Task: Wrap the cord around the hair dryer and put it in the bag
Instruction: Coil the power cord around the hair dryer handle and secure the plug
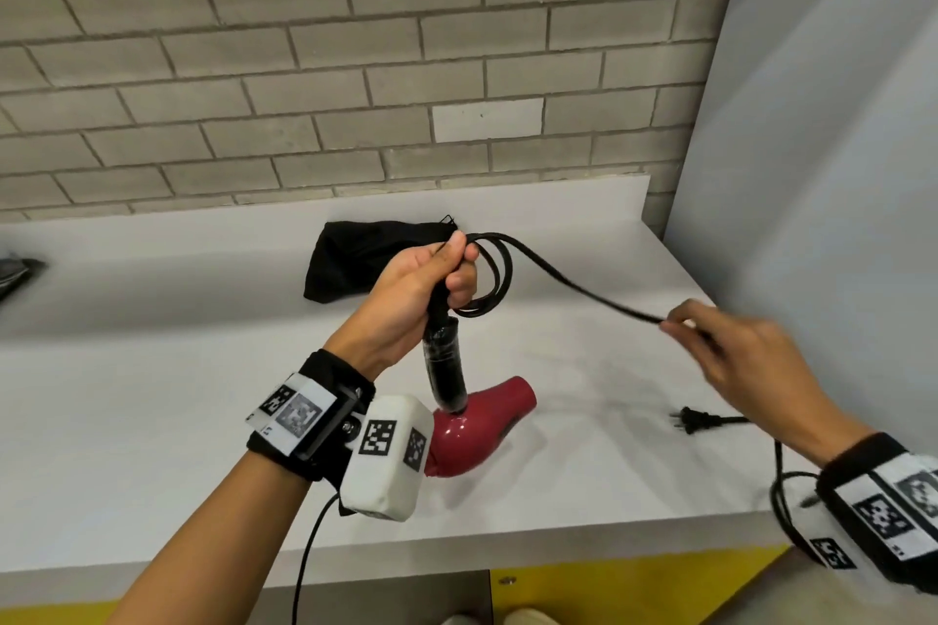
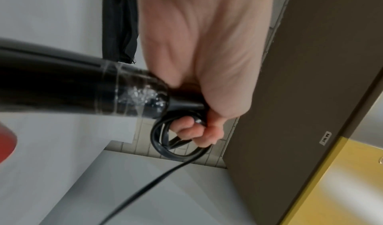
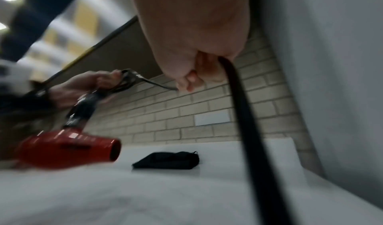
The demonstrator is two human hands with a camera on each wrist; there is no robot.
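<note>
The soft black fabric bag (image 1: 373,259) lies flat and crumpled on the white surface (image 1: 152,371) near the grey brick wall (image 1: 355,66); whether anything is inside it I cannot tell.

My left hand (image 1: 411,299) is raised above the surface, fingers (image 2: 192,130) curled tight round the end of the black handle of the red hair dryer (image 1: 469,426). The dryer hangs head-down from that grip, its red barrel just over the surface, nozzle toward my right. The same fingers also hold a few loops of the thin black cord (image 1: 573,284) gathered beside the handle's end.

From those loops the cord runs in a slack line across to my right hand (image 1: 746,355), held out to the right at about the same height, palm down. Its fingers (image 3: 190,81) are closed on the cord, pinching it. Below that hand the rest of the cord drops away past the front edge of the surface, and the black two-pin plug (image 1: 695,420) lies on the surface, just under my right wrist.
</note>
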